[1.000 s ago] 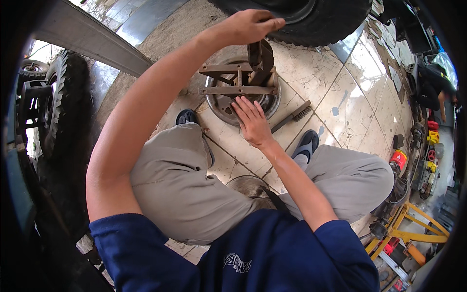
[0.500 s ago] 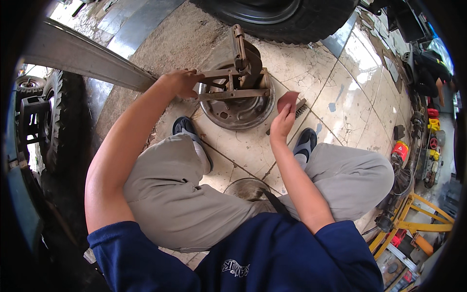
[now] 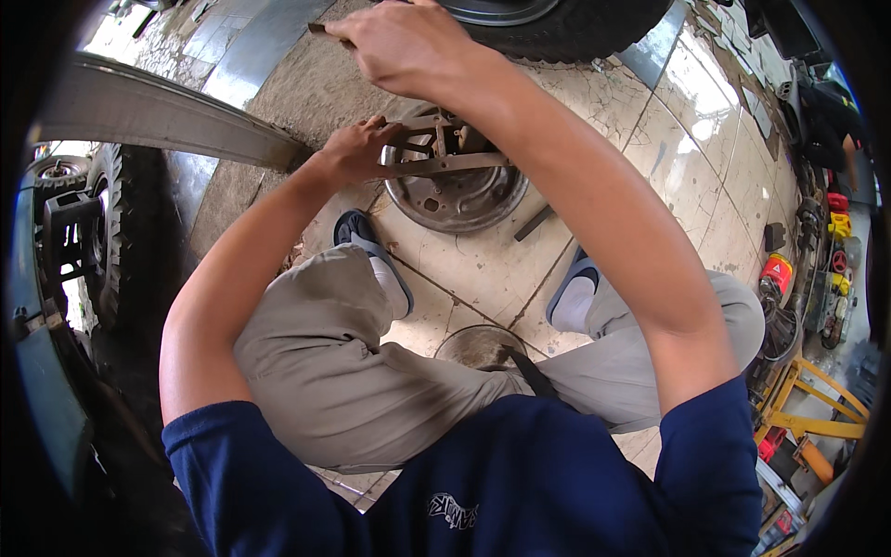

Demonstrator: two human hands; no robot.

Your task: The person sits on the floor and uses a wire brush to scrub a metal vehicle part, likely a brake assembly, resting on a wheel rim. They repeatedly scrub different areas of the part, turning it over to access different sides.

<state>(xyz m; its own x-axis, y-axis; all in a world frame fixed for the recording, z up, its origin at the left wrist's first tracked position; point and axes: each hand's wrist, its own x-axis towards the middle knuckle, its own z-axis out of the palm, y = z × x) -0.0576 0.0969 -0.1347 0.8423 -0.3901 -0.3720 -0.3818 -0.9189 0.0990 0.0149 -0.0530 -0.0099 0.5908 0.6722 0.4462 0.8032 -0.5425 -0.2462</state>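
Observation:
A rusty metal frame (image 3: 455, 165) stands on a round, worn metal disc (image 3: 457, 212) on the floor in front of me. My left hand (image 3: 357, 151) is closed around the frame's left end. Raised beyond the frame, my right hand (image 3: 404, 46) pinches a piece of sandpaper (image 3: 318, 29), of which only a small brown edge shows by the fingertips. My right forearm covers the upper part of the frame. To the right of the disc lies a brush (image 3: 533, 224), partly hidden by that arm.
A large tyre (image 3: 594, 32) lies at the far side. At left are a metal beam (image 3: 176, 116) and an upright knobbly tyre (image 3: 111, 223). A low round seat (image 3: 473, 346) is between my legs. Tools and a yellow metal stand (image 3: 807, 425) line the right side.
My right hand has swung up and left, from beside the brush to beyond the frame, with the sandpaper. My left hand stays on the frame's left end.

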